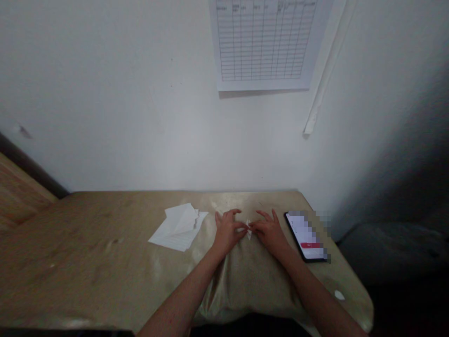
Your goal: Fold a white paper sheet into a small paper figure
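Note:
A small folded piece of white paper [249, 230] sits between my two hands, low over the tan table cover. My left hand [229, 229] pinches its left side between thumb and index finger, the other fingers raised and spread. From the right, the thumb and index finger of my right hand [269, 230] close on the same paper, its other fingers lifted. Fingertips cover part of the paper, so its full shape is hidden. To the left of my left hand lies a pile of white paper sheets [177, 228], some with torn or uneven edges.
A smartphone [307, 236] with a lit screen lies right of my right hand. A white scrap [339, 295] is near the right edge of the table [105, 262]. On the wall behind hang a printed grid sheet [263, 47] and a white strip [326, 79].

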The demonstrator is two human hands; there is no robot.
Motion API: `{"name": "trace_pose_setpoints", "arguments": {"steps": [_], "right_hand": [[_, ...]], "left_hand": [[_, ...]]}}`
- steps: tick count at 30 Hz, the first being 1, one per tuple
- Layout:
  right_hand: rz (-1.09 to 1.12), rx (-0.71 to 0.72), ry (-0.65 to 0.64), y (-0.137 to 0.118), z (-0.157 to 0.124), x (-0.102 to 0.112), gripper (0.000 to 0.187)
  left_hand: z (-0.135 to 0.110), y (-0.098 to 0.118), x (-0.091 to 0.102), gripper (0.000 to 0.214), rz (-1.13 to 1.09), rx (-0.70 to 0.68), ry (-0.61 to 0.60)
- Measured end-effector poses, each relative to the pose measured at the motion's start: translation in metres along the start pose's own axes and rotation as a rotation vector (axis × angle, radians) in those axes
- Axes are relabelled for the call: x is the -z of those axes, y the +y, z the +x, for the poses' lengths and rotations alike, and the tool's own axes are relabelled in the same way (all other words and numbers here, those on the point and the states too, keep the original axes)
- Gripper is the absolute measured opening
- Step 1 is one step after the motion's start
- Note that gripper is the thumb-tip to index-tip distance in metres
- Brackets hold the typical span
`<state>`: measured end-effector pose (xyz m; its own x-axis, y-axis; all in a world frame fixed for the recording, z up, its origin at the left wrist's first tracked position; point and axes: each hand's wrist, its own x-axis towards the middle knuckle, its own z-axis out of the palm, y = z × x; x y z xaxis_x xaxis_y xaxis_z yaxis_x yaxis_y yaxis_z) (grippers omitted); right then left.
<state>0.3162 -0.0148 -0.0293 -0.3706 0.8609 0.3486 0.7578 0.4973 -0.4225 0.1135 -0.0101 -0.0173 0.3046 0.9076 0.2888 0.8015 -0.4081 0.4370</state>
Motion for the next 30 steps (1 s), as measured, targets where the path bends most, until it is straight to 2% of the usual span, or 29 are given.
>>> {"name": "trace_pose_setpoints", "arguments": {"steps": [5,10,15,23,30], "right_hand": [[-0.057,0.023,0.037,0.0047,0.0012,-0.0018,0.026],[-0.117,0.109,0.006,0.0085,0.0038,0.0010,0.026],[-0.127,0.097,0.010,0.0077,0.0062,0.0026,0.024],[-0.124,0.149,0.041,0.0046,0.0048,0.0037,0.024],[-0.127,0.138,0.089,0.0014,0.0036,0.0055,0.024]], "left_hand": [[0.0008,0.0025,0.0032,0.017,0.039,-0.012,-0.008],[0.0009,0.0049,0.0062,0.018,0.126,-0.080,0.008],[-0.0003,0.0037,0.0050,0.017,0.146,-0.097,0.032],[-0.0032,0.0029,0.0015,0.013,0.119,-0.044,0.054],[-0.0038,0.0023,0.0000,0.015,0.085,-0.008,0.052]]}}
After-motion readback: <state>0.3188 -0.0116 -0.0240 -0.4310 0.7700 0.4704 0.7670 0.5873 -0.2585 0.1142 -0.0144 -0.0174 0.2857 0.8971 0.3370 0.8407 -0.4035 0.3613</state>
